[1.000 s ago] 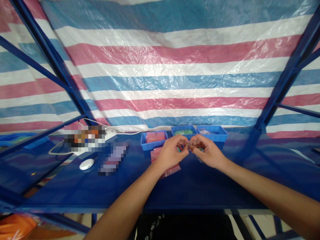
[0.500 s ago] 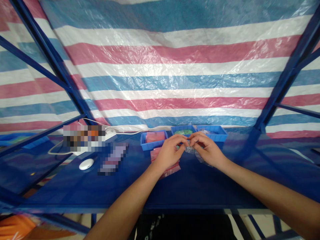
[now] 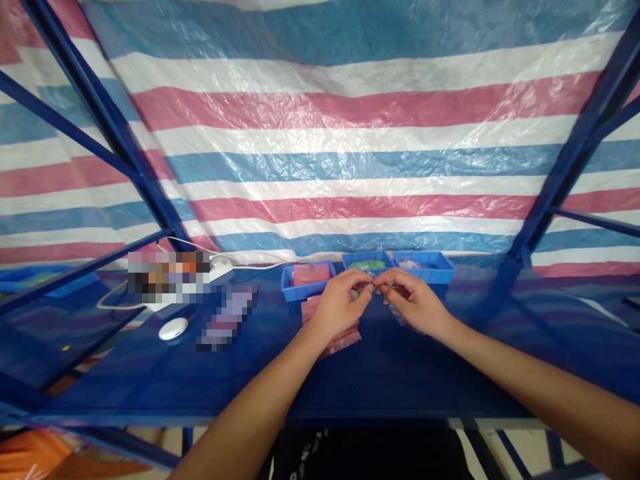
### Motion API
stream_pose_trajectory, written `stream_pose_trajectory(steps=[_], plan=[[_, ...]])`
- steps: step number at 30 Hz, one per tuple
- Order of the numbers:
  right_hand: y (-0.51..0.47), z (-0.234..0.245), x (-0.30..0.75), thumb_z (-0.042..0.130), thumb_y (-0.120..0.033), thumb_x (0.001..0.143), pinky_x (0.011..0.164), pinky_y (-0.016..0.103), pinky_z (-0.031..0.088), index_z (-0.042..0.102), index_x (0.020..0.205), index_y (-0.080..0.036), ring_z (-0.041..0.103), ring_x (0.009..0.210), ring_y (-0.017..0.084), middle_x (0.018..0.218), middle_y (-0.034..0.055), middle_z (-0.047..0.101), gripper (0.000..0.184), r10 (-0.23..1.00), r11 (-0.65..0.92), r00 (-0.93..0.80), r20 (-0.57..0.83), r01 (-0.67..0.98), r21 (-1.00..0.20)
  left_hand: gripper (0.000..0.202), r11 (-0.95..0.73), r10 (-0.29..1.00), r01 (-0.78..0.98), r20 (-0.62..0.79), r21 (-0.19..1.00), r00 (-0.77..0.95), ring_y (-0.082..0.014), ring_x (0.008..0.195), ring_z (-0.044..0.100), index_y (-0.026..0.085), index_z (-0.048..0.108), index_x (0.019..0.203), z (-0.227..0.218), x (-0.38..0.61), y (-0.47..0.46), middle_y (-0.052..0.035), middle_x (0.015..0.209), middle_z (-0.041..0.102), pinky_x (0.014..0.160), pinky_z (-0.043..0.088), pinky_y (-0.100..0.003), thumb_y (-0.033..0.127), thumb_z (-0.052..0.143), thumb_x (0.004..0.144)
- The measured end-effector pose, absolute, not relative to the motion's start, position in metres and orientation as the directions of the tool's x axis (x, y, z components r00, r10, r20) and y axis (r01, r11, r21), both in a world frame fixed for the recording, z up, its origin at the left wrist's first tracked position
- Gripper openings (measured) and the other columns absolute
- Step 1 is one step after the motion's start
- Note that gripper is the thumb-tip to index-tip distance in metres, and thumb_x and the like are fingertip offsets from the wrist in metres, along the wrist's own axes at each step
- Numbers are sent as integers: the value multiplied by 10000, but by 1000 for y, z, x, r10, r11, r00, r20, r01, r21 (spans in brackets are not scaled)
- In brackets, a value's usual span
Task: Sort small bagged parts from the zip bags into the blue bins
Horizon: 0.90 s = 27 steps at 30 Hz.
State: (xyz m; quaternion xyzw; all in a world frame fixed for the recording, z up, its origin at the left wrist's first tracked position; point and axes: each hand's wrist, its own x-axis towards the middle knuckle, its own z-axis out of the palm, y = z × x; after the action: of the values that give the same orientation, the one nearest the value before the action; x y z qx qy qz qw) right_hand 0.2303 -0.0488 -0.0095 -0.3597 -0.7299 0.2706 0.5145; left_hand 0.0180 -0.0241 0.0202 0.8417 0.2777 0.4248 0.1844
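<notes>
My left hand [image 3: 337, 303] and my right hand [image 3: 414, 301] meet fingertip to fingertip above the blue table [image 3: 300, 380]. Both pinch a small clear plastic bag [image 3: 400, 313] that hangs between and below them. What is inside the bag is too small to make out. Under my left hand lies a stack of pinkish-red little bags [image 3: 333, 337]. Just behind my hands stand three small blue bins: one with red contents [image 3: 307, 275], one with green contents [image 3: 367, 263], and one with pale contents [image 3: 423, 265].
A white round device [image 3: 173, 328] and a white cable [image 3: 240, 261] lie at the left on the table, beside two blurred-out items. Dark blue frame bars [image 3: 100, 120] rise on both sides. A striped tarp [image 3: 350, 133] hangs behind.
My hands rose slightly toward the bins, then came back down a little; the clear bag shifted in my fingers and now hangs lower under my right hand.
</notes>
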Motion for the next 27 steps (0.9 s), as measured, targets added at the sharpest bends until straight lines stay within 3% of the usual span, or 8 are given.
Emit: stream_pose_trajectory(steps=[8,14,19,23,27], plan=[[-49,-9,233,595,-339,1023,868,428,601,761,1188,-292,696,1011,254,1150,91,691,239,766,642,-255,590,279,-714,198,-789,607,287,618,544,499,-222,1040,727,207,779,1080,18,19,-23,-73,1108,778,951,572,-351,334,740,934],[-50,-9,232,535,-385,1058,829,428,606,736,1196,-312,696,849,212,1153,75,700,254,775,632,-227,590,251,-733,107,-778,628,322,641,539,442,-207,977,746,200,775,989,20,17,-19,-58,1045,791,919,585,-343,177,698,917],[-48,-7,231,623,-418,1013,880,422,622,704,1252,-316,670,1119,267,1261,99,634,272,757,652,-171,631,270,-709,66,-799,593,230,667,555,452,-224,1055,731,190,760,941,22,17,-22,-95,1131,762,987,573,-379,173,702,915],[-47,-6,230,680,-435,979,923,422,618,714,1149,-288,663,1161,272,1247,99,639,227,758,653,-205,619,234,-721,90,-821,558,196,682,536,473,-237,1163,685,200,768,999,23,16,-23,-113,1235,708,1055,532,-403,201,709,930],[-47,-8,229,698,-442,967,920,414,607,718,1072,-270,689,1075,256,1144,84,674,202,790,612,-214,575,219,-760,94,-812,569,202,665,548,484,-212,1033,692,197,764,1005,24,15,-24,-90,1095,717,937,544,-352,238,712,939]])
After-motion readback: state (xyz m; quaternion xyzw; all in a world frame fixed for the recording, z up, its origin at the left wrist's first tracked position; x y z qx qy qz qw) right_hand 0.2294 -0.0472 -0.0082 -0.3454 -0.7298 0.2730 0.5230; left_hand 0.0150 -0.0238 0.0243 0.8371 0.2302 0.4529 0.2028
